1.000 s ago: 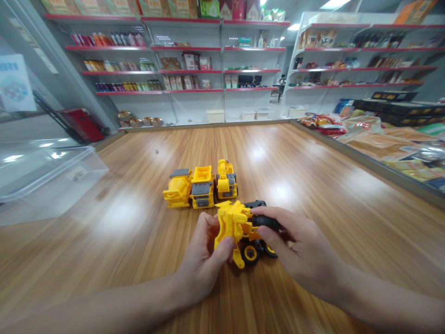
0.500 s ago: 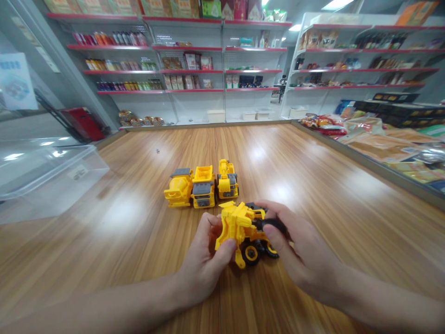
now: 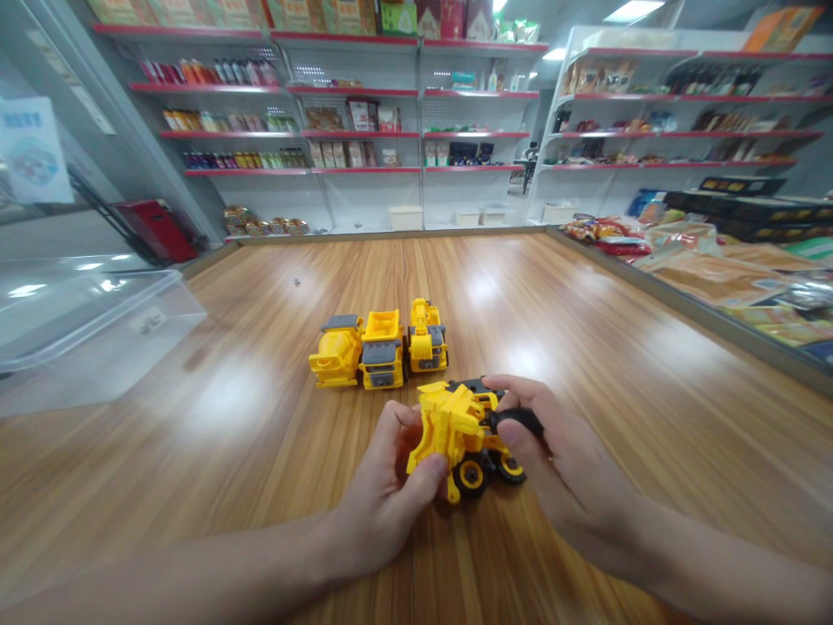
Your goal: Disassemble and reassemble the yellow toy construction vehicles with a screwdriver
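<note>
Head view: a glossy table [image 3: 651, 399] fronts stocked shelves [image 3: 364, 134]; left hand [image 3: 390, 488] grips a yellow toy [image 3: 446, 425], right hand [image 3: 571, 447] a black tool [image 3: 521, 421].

Illumination is bright and cool. Ceiling lights [image 3: 634, 11] are overexposed at the upper edge. The desk [image 3: 195, 473] returns white glare in several patches; shadows on it are soft. Wide-angle distortion tilts the shelves [image 3: 355, 134] toward the frame edges. The toy [image 3: 448, 427] is moderately sharp. Goods [image 3: 709, 276] at right soften; distant fine detail is lost.

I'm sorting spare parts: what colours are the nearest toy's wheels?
The wheels are black with yellow rims, best in head view.
</note>
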`<state>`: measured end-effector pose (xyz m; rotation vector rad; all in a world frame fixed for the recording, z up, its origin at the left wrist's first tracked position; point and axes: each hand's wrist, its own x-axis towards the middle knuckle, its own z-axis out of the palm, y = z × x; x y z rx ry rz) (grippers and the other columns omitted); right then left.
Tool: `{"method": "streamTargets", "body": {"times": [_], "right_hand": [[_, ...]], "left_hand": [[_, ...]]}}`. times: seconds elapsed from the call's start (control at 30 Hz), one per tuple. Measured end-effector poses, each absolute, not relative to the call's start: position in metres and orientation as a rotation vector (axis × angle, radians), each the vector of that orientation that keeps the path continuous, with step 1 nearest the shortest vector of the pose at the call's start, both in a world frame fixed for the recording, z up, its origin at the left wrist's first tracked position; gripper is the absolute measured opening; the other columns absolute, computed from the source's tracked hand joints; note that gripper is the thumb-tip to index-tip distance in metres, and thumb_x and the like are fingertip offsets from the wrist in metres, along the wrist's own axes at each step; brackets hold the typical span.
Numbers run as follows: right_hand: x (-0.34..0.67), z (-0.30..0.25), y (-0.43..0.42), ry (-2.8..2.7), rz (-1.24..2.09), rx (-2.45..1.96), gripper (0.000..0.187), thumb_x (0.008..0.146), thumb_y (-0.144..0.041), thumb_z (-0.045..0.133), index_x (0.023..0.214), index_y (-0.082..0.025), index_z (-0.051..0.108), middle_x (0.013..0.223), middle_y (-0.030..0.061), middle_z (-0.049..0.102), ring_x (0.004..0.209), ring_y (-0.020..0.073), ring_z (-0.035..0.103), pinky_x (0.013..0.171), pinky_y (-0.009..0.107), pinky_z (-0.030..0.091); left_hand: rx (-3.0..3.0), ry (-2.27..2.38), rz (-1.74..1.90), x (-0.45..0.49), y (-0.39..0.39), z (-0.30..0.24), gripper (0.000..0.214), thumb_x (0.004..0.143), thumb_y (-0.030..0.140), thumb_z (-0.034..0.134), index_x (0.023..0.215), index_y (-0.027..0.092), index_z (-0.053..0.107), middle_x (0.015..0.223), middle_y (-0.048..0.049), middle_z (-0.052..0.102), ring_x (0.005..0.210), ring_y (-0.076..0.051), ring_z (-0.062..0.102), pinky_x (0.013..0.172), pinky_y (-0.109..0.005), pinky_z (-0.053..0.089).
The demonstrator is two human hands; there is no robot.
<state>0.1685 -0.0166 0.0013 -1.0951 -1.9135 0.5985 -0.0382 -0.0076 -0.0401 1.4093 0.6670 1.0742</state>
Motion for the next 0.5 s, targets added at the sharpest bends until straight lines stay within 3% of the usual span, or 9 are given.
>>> {"method": "streamTargets", "body": {"times": [0.17,0.5], "right_hand": [[0.1701,0.0025,-0.0169,-1.943,0.577,-1.057,0.039,0.095,-0.018,0.044,0.133,-0.025,0.038,0.114,0.0084,0.053,0.1,0.019,0.057,0.086,0.033,0.052],[0.1714,0.0022,-0.0157,-2.02,0.556,-1.027,0.045,0.094,-0.016,0.044,0.137,-0.025,0.033,0.116,0.0081,0.051,0.099,0.0187,0.056,0.084,0.032,0.051]], "left_hand": [[1.379,0.634,1.05,-0.0387,-0.0075,-0.0407,0.018,0.096,0.032,0.049,0.092,0.023,0.034,0.082,0.0009,0.058,0.062,-0.011,0.061,0.054,-0.024,0.05],[1.113,0.456,0.999,-0.0361,-0.0037,-0.0457,0.02,0.094,0.033,0.052,0.094,0.025,0.034,0.091,-0.0001,0.058,0.067,-0.013,0.063,0.049,-0.025,0.055]]}}
